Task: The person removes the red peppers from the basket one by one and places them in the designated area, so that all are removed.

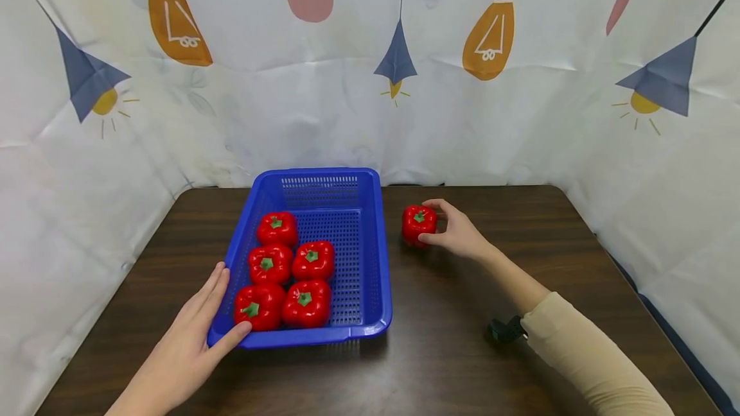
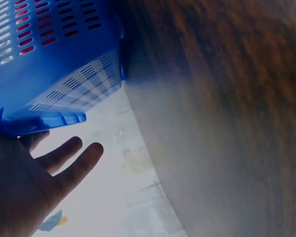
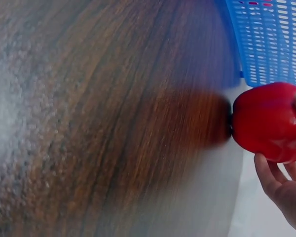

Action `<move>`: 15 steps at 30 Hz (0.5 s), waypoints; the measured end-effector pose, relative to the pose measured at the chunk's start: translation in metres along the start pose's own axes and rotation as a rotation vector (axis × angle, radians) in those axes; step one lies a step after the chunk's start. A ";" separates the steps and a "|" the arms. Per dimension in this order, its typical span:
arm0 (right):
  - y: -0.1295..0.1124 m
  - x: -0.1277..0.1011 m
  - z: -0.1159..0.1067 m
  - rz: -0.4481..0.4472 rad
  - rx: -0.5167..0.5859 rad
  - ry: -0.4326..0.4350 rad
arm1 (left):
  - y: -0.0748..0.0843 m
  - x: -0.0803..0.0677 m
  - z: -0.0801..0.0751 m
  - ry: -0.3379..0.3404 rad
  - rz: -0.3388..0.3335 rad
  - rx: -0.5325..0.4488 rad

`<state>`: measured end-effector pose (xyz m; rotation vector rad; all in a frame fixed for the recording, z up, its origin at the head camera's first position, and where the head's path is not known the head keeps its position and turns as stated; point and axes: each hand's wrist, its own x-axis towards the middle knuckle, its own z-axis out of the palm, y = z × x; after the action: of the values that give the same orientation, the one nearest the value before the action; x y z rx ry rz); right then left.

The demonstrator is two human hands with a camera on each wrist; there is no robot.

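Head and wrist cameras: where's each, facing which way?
Head: on the head, facing forward and down at the basket; left hand and right hand show.
Left wrist: on that wrist, facing the basket's outside; left hand shows.
Right wrist: on that wrist, facing the held pepper; right hand shows.
Head and right wrist share that pepper.

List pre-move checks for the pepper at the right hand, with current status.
1. Right hand placed on pepper: ok, thumb and fingers on opposite sides.
2. Grip firm enough to lift: cannot tell; pressure doesn't show.
3. Left hand at basket: ok, touching its left side near the front corner.
4. Room in basket: ok, the five peppers sit toward its left, bare floor on the right.
5. Gap between pepper and basket: ok, only bare table shows there.
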<state>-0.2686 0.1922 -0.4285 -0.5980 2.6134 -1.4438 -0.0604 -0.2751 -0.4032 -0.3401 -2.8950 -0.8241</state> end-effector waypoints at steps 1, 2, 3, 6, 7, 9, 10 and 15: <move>0.000 0.000 0.000 -0.002 0.001 0.000 | 0.000 0.000 0.000 0.000 0.001 -0.004; 0.001 0.000 0.001 -0.007 0.003 -0.002 | 0.000 0.000 0.000 -0.003 -0.001 -0.004; 0.001 -0.001 0.001 -0.010 0.012 -0.003 | 0.000 0.000 0.000 -0.006 -0.003 -0.003; 0.000 -0.002 0.003 -0.012 0.028 -0.009 | 0.000 0.001 -0.001 -0.018 -0.011 0.000; 0.000 -0.002 0.003 -0.009 0.033 -0.010 | 0.001 0.001 -0.001 -0.022 -0.015 0.002; 0.001 -0.002 0.003 -0.007 0.037 -0.009 | 0.001 0.001 -0.001 -0.026 -0.019 0.002; 0.002 -0.002 0.002 -0.011 0.034 -0.010 | 0.001 0.002 -0.002 -0.028 -0.022 0.003; 0.003 0.000 0.002 -0.035 0.053 -0.021 | 0.001 0.000 -0.002 -0.020 -0.022 0.015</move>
<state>-0.2684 0.1920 -0.4321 -0.6525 2.5523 -1.5030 -0.0600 -0.2752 -0.4015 -0.3173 -2.9272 -0.8064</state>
